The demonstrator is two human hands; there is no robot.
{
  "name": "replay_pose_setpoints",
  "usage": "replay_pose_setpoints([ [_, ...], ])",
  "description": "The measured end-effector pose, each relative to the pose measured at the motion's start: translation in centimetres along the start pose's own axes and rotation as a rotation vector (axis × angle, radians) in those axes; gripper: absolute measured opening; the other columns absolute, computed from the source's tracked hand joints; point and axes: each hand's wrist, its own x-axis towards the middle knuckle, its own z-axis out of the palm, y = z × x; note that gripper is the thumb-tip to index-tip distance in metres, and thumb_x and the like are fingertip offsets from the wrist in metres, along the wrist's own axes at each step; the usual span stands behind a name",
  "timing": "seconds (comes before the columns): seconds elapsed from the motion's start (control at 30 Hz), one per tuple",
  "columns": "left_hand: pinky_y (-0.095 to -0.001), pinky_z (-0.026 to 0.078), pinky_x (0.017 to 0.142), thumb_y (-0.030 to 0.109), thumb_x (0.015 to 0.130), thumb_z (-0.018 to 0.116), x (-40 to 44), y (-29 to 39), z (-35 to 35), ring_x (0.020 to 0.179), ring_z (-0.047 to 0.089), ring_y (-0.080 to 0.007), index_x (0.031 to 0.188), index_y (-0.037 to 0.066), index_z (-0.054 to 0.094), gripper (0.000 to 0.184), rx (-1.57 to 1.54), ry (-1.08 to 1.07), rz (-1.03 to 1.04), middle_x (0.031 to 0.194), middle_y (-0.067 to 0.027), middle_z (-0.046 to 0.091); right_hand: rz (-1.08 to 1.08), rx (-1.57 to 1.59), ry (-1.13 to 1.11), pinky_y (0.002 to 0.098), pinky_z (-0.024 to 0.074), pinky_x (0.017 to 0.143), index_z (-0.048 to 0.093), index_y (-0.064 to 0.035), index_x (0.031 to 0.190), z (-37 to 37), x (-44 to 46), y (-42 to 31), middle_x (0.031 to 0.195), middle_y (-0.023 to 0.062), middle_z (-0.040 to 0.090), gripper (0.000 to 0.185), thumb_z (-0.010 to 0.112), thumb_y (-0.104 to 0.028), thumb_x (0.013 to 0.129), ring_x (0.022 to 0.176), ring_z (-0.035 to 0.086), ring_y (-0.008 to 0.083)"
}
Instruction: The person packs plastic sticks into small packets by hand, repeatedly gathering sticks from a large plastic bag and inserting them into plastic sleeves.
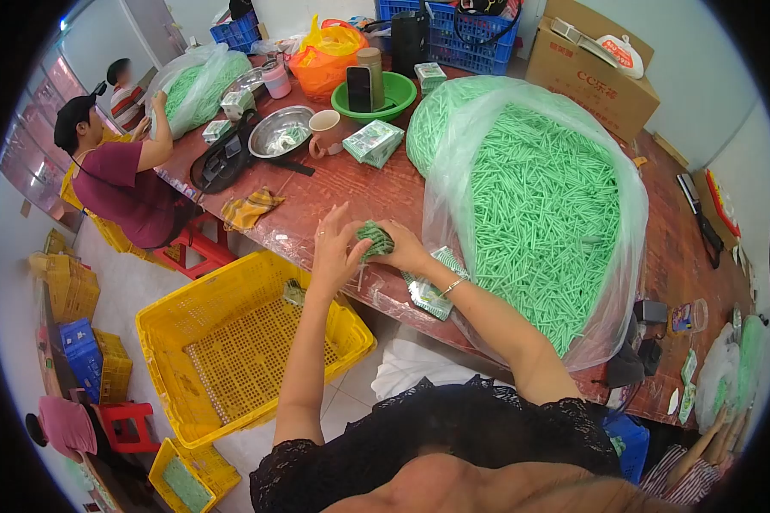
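Here's a desk (316,192) with a worn reddish-brown surface, a dull sheen catching the light, and a big bag (443,192) in thin, clear, crinkled plastic with a soft gloss. Over to the bowl (280,132), smooth shiny metal, and beside it a green basin (393,96) in glossy plastic. The crate (175,359) is hard yellow plastic, its floor a perforated grid. Up top, a carton (586,73) in plain matt brown cardboard, and near the desk's edge a crumpled yellow cloth (250,208), soft and matt.
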Motion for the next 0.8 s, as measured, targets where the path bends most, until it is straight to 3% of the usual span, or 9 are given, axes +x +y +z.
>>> replay_pose_setpoints([
  [0.23,-0.0541,0.028,0.112,0.034,0.090,0.067,-0.4,0.5,0.8,0.137,0.037,-0.0401,0.120,0.011,0.063,0.038,-0.087,0.039,-0.053,0.146,-0.0158,0.043,0.043,0.014,-0.030,0.0446,0.0431,0.095,0.057,-0.0081,0.119,-0.2,0.0,-0.3,0.111,0.0132,0.064,0.063,0.086,-0.032,0.068,0.107,0.057,0.0358],
  [0.6,-0.0535,0.029,0.112,0.030,0.090,0.065,0.2,-0.4,0.7,0.136,0.039,-0.0410,0.125,0.010,0.062,0.040,0.052,-0.097,0.027,0.146,-0.0163,0.044,0.033,-0.030,-0.044,0.0422,0.0448,0.095,0.059,-0.0063,0.120,-0.1,0.0,0.0,0.116,0.0141,0.064,0.060,0.085,-0.027,0.071,0.110,0.057,0.0363],
  [0.7,-0.0504,0.032,0.111,0.026,0.091,0.063,-0.1,0.1,0.8,0.136,0.039,-0.0397,0.133,0.008,0.055,0.046,-0.210,-0.008,-0.073,0.148,-0.0170,0.041,0.042,0.007,-0.045,0.0381,0.0466,0.093,0.059,-0.0053,0.120,-0.6,-0.1,-0.4,0.114,0.0099,0.066,0.054,0.084,-0.022,0.075,0.106,0.061,0.0279],
  [0.8,-0.0459,0.036,0.110,0.019,0.092,0.061,-1.9,-0.2,2.1,0.136,0.042,-0.0361,0.140,0.003,0.046,0.052,-0.629,0.076,-0.279,0.150,-0.0171,0.039,0.267,0.704,-0.008,0.0347,0.0491,0.089,0.062,-0.0061,0.119,-0.8,0.5,-1.4,0.113,0.0034,0.069,0.046,0.081,-0.017,0.078,0.103,0.064,0.0184],
])
